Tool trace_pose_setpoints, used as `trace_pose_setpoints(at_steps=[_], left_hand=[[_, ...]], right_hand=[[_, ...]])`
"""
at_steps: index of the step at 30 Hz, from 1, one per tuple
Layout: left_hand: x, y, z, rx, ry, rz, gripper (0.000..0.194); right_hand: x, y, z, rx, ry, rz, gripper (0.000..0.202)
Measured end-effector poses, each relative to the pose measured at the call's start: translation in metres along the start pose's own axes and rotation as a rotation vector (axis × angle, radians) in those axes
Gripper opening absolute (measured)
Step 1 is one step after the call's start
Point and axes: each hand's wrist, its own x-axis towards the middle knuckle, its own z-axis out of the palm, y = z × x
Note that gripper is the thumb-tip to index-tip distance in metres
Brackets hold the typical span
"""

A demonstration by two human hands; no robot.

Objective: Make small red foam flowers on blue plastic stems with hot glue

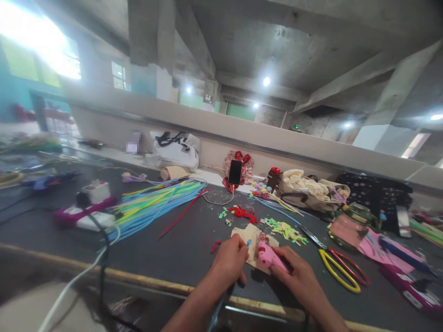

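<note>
My left hand [231, 258] is closed in a pinch on a blue pipe cleaner [249, 242]; its tip pokes out past my fingers and a blue length hangs below the hand. A pink hot glue gun [266, 255] lies in the grip of my right hand [294, 269], its front end over a beige cloth [239, 231] just right of the blue tip. Behind the cloth are small piles of cut red pieces [244, 214] and yellow-green pieces [284, 229]. A few more red bits [215, 247] sit left of my left hand.
Long pipe cleaners [162, 203] lie in a bundle at left, near a power strip [86, 214] with cables. Large scissors [341, 267] rest at right, before a green glass jar [358, 216]. A phone [235, 172] stands at the back. The table edge [138, 279] runs in front.
</note>
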Motion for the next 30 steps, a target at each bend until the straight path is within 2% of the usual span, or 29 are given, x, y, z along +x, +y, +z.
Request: trace_pose_setpoints(at_steps=[5, 11, 14, 19, 25, 28, 30], left_hand=[[-0.002, -0.005, 0.0, 0.05, 0.014, 0.045, 0.012], [-0.004, -0.003, -0.001, 0.046, 0.033, 0.06, 0.012], [-0.004, -0.004, -0.001, 0.032, 0.045, 0.086, 0.013], [-0.007, 0.0, -0.004, 0.044, 0.127, 0.159, 0.013], [-0.009, 0.012, -0.017, 0.007, 0.236, 0.294, 0.011], [-0.009, 0.011, -0.023, -0.166, 0.205, 0.258, 0.014], [-0.012, 0.009, -0.026, -0.318, 0.125, 0.159, 0.017]], right_hand=[[-0.002, 0.019, -0.011, 0.334, 0.079, 0.154, 0.037], [-0.009, 0.037, -0.02, 0.971, 0.371, 0.347, 0.031], [-0.013, 0.032, -0.019, 1.217, 0.47, 0.337, 0.026], [-0.02, 0.012, -0.008, 1.631, 0.371, 0.29, 0.027], [-0.017, -0.007, 0.004, 1.722, 0.278, 0.228, 0.03], [-0.013, -0.011, 0.009, 1.784, 0.217, 0.244, 0.03], [-0.011, -0.014, 0.012, 1.827, 0.169, 0.263, 0.03]])
